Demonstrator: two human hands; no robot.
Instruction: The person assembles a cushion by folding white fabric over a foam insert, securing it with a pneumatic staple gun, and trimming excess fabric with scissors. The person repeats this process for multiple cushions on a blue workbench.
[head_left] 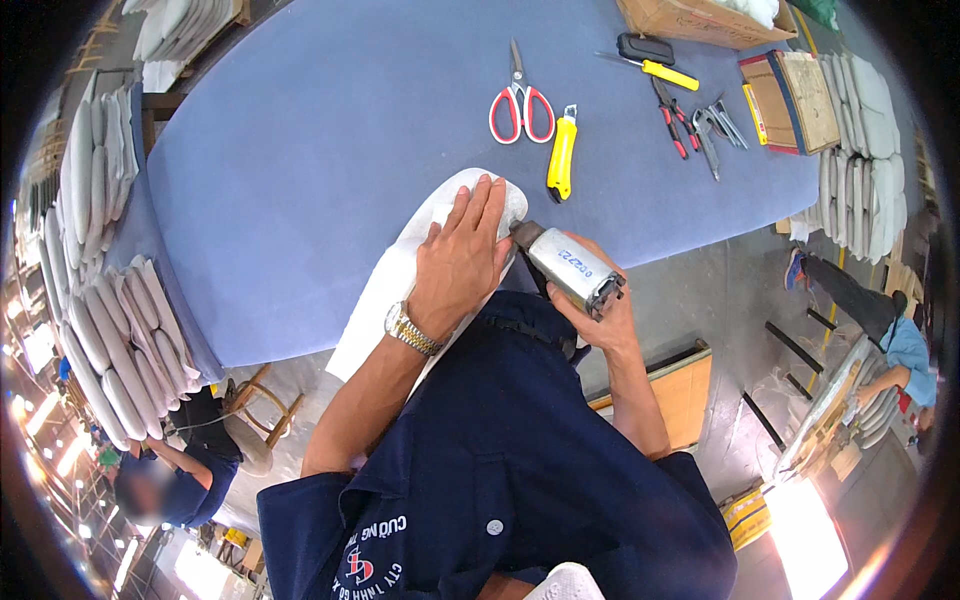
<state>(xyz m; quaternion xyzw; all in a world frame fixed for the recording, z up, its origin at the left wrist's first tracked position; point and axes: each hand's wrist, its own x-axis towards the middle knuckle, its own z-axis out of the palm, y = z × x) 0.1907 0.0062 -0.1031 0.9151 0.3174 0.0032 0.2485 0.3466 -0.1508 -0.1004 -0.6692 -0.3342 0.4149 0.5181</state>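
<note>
A white fabric-covered padded piece (385, 290) lies at the near edge of the blue-covered table (290, 170), partly against my body. My left hand (460, 250) rests flat on its upper part, fingers stretched out, a watch on the wrist. In my right hand (612, 318) is a silver staple gun (568, 262). Its dark nose points left and meets the right edge of the padded piece near the rounded end. Whether the nose presses in or only touches, I cannot tell. My right fingers wrap round the tool, partly hidden by its body.
Beyond the piece lie red-handled scissors (518, 115) and a yellow utility knife (563, 155). Farther right are a yellow-handled screwdriver (670, 75), pliers (675, 120) and small boxes (800, 105). Padded pieces (110, 340) are stacked left and right. Other people work at both sides.
</note>
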